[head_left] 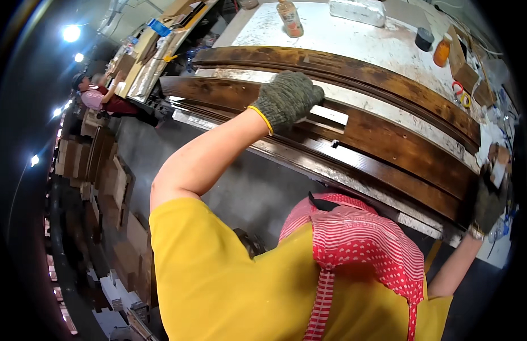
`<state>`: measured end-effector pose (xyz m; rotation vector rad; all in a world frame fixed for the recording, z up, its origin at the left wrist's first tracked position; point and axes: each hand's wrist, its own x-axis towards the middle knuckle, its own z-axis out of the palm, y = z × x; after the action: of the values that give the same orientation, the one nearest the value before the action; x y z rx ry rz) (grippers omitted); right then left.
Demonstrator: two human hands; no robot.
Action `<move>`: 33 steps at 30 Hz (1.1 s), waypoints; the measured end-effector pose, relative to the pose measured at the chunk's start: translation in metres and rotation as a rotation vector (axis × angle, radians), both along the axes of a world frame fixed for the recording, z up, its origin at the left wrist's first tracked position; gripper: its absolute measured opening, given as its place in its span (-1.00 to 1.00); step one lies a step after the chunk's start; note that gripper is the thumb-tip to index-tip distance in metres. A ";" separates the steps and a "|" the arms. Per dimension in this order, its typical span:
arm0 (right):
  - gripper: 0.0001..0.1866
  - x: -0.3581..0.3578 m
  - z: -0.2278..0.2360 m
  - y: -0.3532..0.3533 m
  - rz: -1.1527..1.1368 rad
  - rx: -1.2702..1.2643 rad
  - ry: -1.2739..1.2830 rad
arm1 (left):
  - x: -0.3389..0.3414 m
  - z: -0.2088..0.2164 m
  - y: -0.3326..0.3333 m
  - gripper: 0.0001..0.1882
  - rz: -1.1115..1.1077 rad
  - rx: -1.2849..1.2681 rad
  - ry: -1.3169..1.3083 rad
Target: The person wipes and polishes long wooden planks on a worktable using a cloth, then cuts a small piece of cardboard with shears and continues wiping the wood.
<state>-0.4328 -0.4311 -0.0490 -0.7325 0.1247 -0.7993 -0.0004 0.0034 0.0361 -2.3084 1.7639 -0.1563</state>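
My left hand (pixel 289 101), in a dark green knitted glove with a yellow cuff, rests closed over a dark brown stained wooden board (pixel 383 136). A white flat strip (pixel 330 117) shows beside its fingers; whether the hand grips it is hidden. At the far right, my right hand (pixel 491 202), gloved too, is closed around a small brown and white thing (pixel 498 162) near the boards' right end. Its kind is too blurred to make out. Another long brown board (pixel 343 73) lies beyond, and more dark strips lie on the near side.
On the white, stained tabletop (pixel 255 28) stand a bottle (pixel 290 20), a wrapped white block (pixel 357 11), a dark cup (pixel 424 40) and an orange bottle (pixel 442 51). Scissors (pixel 461 94) lie at right. A person (pixel 101 96) works at a bench at left; cardboard (pixel 129 250) is stacked below.
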 end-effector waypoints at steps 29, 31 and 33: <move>-0.47 0.020 -0.020 0.146 -0.226 0.119 0.268 | -0.082 0.007 -0.017 -0.49 0.000 -0.235 0.434; -0.49 -0.030 -0.010 0.117 -0.635 -0.628 0.861 | -0.109 -0.016 -0.049 -0.34 -0.081 -0.118 0.478; -0.53 -0.091 0.011 0.086 -0.746 -0.787 1.026 | -0.127 -0.024 -0.088 -0.20 -0.034 0.022 0.504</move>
<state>-0.5235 -0.3456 -0.0378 -1.8662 1.1015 -1.1105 -0.1272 -0.0842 0.0116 -2.4502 2.0052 0.4784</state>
